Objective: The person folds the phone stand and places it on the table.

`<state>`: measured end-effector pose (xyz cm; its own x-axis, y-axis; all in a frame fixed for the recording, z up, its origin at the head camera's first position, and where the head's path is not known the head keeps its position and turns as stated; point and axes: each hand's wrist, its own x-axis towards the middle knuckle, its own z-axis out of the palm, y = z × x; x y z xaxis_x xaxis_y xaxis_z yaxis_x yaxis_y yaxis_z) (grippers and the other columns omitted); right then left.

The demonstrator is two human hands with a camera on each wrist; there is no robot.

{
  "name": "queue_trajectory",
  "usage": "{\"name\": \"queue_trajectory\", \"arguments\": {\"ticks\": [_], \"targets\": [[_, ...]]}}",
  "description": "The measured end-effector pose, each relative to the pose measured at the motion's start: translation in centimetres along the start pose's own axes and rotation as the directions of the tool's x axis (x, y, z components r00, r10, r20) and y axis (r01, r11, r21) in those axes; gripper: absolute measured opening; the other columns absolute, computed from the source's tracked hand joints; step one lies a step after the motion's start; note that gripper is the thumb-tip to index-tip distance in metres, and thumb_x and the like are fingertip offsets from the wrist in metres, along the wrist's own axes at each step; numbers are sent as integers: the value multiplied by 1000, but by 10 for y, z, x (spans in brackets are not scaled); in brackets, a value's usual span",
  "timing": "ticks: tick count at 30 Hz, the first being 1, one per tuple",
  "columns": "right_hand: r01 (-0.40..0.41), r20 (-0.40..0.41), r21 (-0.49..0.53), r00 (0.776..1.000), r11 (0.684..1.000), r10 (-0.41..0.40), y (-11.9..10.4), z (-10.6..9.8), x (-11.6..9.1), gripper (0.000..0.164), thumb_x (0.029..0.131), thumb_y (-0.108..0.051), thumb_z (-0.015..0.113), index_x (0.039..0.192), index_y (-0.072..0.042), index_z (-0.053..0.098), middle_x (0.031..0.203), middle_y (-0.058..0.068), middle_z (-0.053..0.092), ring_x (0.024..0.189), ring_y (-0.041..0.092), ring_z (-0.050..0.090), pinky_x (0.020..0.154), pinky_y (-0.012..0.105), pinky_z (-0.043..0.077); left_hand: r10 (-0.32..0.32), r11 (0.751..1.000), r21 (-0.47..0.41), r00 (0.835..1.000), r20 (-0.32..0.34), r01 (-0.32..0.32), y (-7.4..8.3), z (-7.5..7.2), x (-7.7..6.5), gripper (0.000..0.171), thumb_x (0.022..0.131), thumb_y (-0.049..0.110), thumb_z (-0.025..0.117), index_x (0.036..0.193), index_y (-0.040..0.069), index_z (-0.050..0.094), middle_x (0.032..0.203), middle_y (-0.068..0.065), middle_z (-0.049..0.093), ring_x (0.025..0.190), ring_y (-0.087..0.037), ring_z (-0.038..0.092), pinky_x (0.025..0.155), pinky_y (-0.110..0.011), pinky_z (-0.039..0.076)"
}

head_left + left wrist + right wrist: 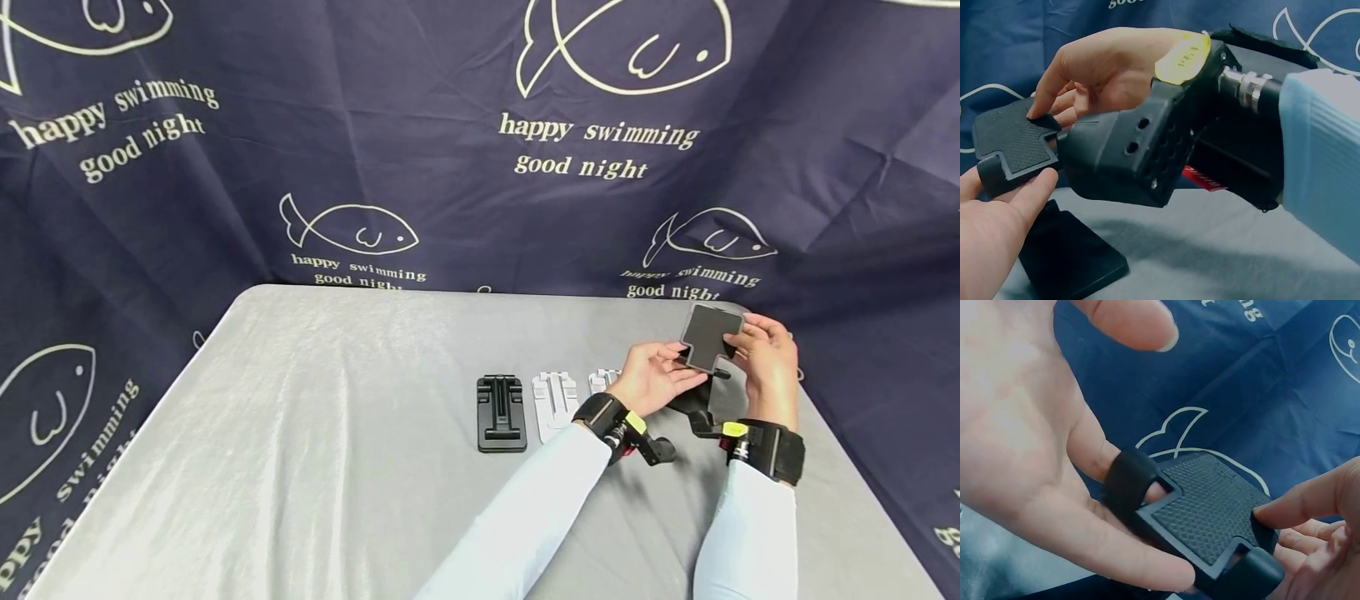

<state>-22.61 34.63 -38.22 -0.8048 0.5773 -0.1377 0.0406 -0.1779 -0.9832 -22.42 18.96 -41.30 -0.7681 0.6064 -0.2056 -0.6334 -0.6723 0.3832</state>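
Observation:
Both hands are on a black phone stand (712, 337), its textured support plate tilted up at the table's right side. My right hand (768, 362) pinches the plate's edge, thumb on the textured pad (1204, 503). At the plate's hooked lower end, my left hand (656, 383) holds it with fingers on either side of a hook (992, 175). The stand's flat base (1075, 256) shows below the plate in the left wrist view. In the head view, the hands and wrist gear partly cover the lower stand.
Left of the hands lie a folded black phone stand (502, 414) and a white one (555, 406). Another white stand (603, 380) is partly hidden behind my left hand. All are on a grey cloth-covered table (300, 467), with a dark blue printed curtain (450, 150) behind.

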Motion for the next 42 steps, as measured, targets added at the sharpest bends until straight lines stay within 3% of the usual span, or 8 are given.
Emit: {"name": "queue_trajectory", "arguments": {"ticks": [5, 13, 16, 20, 25, 27, 32, 42], "targets": [[19, 14, 11, 1000, 1000, -19, -3, 4, -11, 36, 78, 14, 61, 102, -13, 57, 78, -10, 65, 65, 4, 61, 52, 18, 50, 11, 1000, 13, 999, 39, -11, 3, -1, -1, 16, 79, 4, 38, 86, 9, 50, 104, -10, 55, 131, -44, 39, 112, -55, 28], [123, 154, 151, 977, 981, -146, 15, -3, 23, 43, 70, 14, 72, 105, -8, 61, 91, 2, 71, 75, 14, 66, 55, 27, 52, 18, 999, 46, 992, 123, -24, 25, 0, -13, 25, 81, 3, 32, 85, 10, 55, 95, -4, 58, 132, -42, 37, 111, -56, 28], [145, 178, 138, 970, 980, -168, -3, 14, 0, 40, 73, 13, 70, 106, -9, 60, 89, -1, 70, 79, 11, 64, 59, 25, 53, 43, 994, 95, 986, 160, -58, 39, 3, -21, 36, 81, 2, 30, 103, 1, 58, 97, -7, 59, 132, -44, 36, 111, -56, 28], [138, 242, 174, 954, 975, -179, -29, 42, -39, 35, 77, 16, 64, 103, -8, 58, 82, -5, 70, 76, 6, 64, 59, 20, 53, 71, 980, 166, 974, 217, -108, 59, 4, -32, 54, 81, 0, 30, 131, -9, 45, 100, -10, 57, 125, -38, 44, 111, -58, 27], [131, 356, 177, 915, 976, -187, -36, 70, -62, 34, 81, 19, 56, 100, -9, 56, 77, -7, 70, 69, 3, 64, 59, 17, 50, 119, 960, 219, 963, 242, -173, 84, -5, -47, 37, 85, -1, 32, 115, 6, 53, 100, -8, 57, 102, -22, 54, 108, -62, 28], [136, 390, 165, 901, 977, -191, -34, 80, -67, 35, 82, 20, 53, 101, -9, 55, 76, -8, 69, 69, 3, 63, 60, 17, 51, 135, 947, 252, 959, 249, -199, 93, -12, -55, 29, 91, 0, 34, 108, 12, 53, 101, -7, 57, 99, -18, 55, 107, -61, 30], [146, 458, 156, 865, 977, -202, -29, 106, -81, 34, 81, 18, 55, 103, -8, 53, 77, -7, 69, 69, 4, 62, 62, 18, 52, 185, 890, 361, 944, 273, -279, 115, -29, -75, 24, 100, 3, 36, 117, 12, 51, 106, -7, 56, 99, -17, 58, 102, -56, 40], [186, 526, 72, 828, 980, -196, -20, 154, -108, 36, 82, 13, 55, 107, -13, 52, 82, -9, 66, 74, 4, 60, 65, 19, 51, 316, 777, 484, 915, 253, -402, 150, -52, -115, 29, 101, 3, 40, 128, 11, 47, 109, -8, 59, 98, -18, 63, 92, -52, 50]]}}
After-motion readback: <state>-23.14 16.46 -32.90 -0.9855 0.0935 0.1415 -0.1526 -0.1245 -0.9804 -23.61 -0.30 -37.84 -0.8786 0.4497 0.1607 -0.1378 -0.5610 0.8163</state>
